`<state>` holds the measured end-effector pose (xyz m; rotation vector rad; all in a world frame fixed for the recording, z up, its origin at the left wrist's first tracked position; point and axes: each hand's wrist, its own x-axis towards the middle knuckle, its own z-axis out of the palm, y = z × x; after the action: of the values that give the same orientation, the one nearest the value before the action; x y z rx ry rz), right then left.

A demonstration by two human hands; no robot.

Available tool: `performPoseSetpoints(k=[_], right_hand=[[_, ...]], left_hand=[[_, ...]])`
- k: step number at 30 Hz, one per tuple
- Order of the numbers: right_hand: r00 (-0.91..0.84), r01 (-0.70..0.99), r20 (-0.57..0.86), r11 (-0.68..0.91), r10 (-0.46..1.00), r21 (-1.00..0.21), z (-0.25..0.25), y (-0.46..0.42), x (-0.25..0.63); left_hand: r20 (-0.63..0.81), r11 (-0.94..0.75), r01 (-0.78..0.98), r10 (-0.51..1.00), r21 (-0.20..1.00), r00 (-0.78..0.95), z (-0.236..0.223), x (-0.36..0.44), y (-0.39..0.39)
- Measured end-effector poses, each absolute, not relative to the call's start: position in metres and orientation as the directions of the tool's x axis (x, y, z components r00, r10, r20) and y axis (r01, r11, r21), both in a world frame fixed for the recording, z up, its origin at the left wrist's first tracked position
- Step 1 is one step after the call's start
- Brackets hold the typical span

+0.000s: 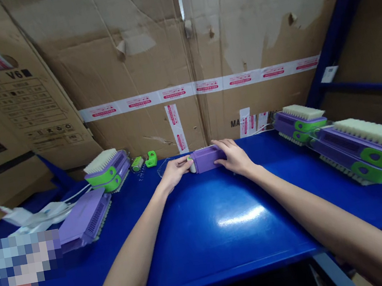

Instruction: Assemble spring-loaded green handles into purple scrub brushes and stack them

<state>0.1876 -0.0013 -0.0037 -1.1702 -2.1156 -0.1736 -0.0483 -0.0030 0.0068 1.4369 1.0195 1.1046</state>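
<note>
A purple brush body (205,158) lies on the blue table (208,238) near the back wall. My left hand (176,170) grips its left end, fingers curled around a small pale part there. My right hand (234,156) rests on its right end, fingers wrapped over the top. Both arms reach straight forward from the near edge.
Stacked purple and green brushes with white bristles stand at back left (107,170) and along the right (372,145). A purple brush body (84,221) lies at left beside white cables. Two small green parts (145,161) sit by the cardboard wall (179,56). A blue rack post rises right.
</note>
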Motion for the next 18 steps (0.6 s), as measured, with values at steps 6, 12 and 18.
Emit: performPoseSetpoints(k=[6,12,18], right_hand=[[-0.291,0.802,0.627,0.541,0.723,-0.251,-0.002,-0.005,0.182],[-0.27,0.853,0.612,0.48,0.743,-0.207,0.0,-0.009,0.177],[-0.278,0.854,0.615,0.483,0.738,-0.193,-0.001,-0.01,0.178]], left_hand=[[0.218,-0.22,0.099,0.975,0.97,0.034,0.012,-0.044,-0.003],[0.412,-0.32,0.269,0.797,0.908,-0.442,0.03,-0.066,0.002],[0.568,-0.192,0.673,0.722,0.714,-0.396,0.03,-0.082,0.001]])
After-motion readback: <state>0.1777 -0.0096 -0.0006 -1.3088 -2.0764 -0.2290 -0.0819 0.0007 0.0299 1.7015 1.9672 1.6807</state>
